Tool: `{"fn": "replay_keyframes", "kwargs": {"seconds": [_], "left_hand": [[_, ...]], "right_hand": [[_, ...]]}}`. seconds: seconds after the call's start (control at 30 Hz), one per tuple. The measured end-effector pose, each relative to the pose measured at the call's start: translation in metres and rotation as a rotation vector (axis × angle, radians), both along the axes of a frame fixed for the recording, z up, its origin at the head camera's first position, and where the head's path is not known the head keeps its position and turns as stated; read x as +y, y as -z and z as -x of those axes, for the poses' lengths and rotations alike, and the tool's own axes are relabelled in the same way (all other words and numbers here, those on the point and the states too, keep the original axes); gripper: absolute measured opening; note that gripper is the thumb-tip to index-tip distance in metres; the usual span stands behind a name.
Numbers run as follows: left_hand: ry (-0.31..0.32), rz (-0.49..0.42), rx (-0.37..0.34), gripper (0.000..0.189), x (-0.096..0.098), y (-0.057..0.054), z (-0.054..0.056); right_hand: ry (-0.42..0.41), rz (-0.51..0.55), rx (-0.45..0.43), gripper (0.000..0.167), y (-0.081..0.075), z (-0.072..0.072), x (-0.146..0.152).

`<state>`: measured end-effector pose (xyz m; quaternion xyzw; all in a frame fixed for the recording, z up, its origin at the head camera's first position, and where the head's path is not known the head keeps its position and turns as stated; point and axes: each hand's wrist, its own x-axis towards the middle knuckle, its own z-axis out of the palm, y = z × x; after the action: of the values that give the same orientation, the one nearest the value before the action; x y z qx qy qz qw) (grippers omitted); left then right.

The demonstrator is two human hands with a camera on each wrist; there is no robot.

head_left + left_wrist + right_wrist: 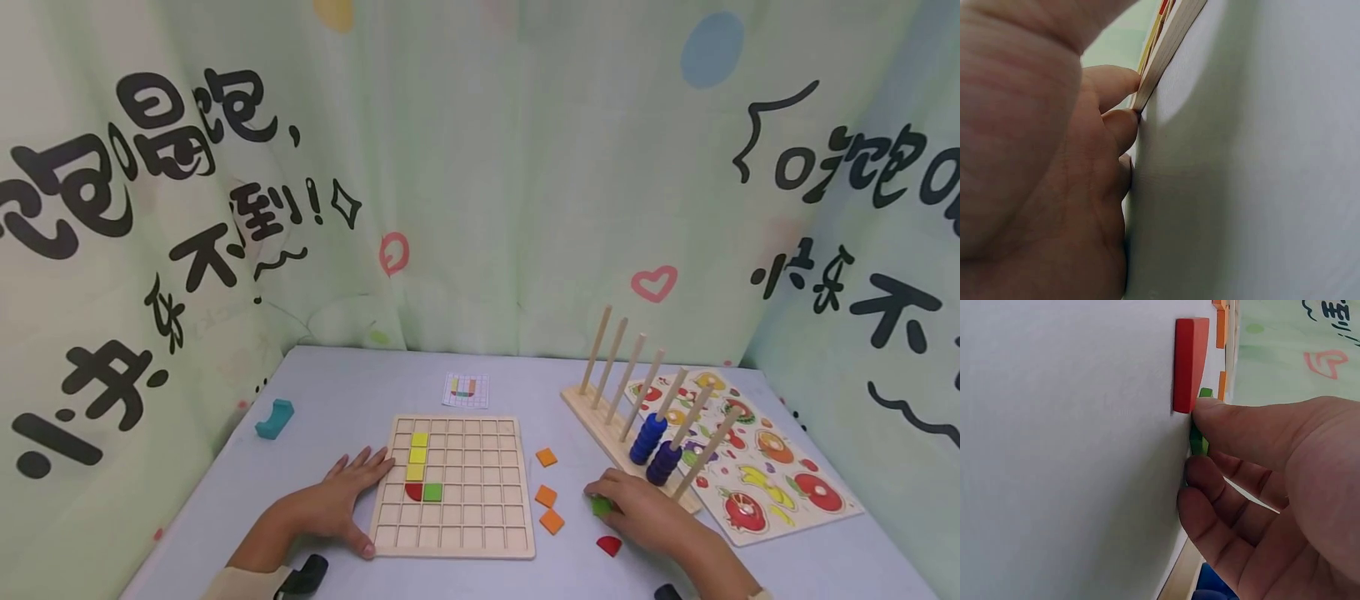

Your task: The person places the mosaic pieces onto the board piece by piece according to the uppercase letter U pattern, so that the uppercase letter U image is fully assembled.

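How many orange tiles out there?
3, all in a column right of the board: far orange tile, middle orange tile, near orange tile. The right hand could hide more.

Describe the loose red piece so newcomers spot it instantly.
Start at the wooden grid board and move right, past the orange squares. Just on the near side of the right hand lies the red wedge. Its colour sets it apart from those squares and from the green piece that hand pinches.

Green block [601, 506] right of the wooden grid board [456, 492]
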<state>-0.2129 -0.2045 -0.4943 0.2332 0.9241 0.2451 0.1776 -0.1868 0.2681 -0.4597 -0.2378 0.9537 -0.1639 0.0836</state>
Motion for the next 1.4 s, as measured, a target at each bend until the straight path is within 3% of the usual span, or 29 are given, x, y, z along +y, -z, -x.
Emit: {"fn": "replay_keyframes", "kwargs": {"seconds": [0.77,1.4], "left_hand": [[0.008,0.036,0.001,0.127,-0.001,0.0,0.002],[0.002,0.028,-0.001,0.127,0.001,-0.003,0.0]], "right_hand": [[-0.007,-0.024,0.081,0.026,0.002,0.008,-0.021],[-0.13,0.036,0.121,0.027,0.001,0.017,-0.053]]}}
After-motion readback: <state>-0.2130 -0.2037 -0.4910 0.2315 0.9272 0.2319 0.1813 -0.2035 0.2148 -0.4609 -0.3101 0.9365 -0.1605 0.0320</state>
